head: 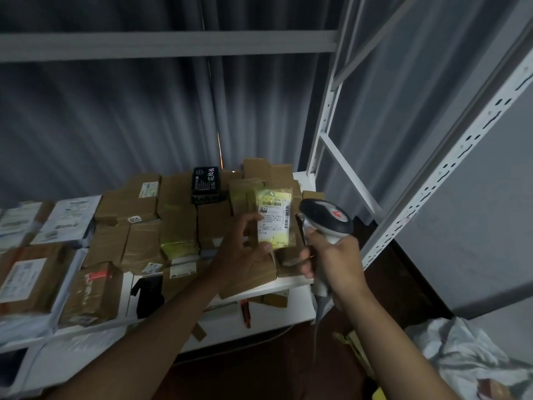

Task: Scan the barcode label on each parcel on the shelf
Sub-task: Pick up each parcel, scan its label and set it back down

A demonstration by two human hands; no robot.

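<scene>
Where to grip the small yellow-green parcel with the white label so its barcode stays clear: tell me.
Grip the small yellow-green parcel by its left edge and lower corner, coming from the left, as the left hand does. The barcode runs down the label's right side, facing the grey handheld scanner in the right hand.

Your left hand [245, 249] reaches forward, arm outstretched, thumb and fingers pinching the yellow parcel [274, 217] upright. Just right of that parcel, your right hand [331, 261] grips the scanner [326, 223] handle, fingers wrapped round.
</scene>
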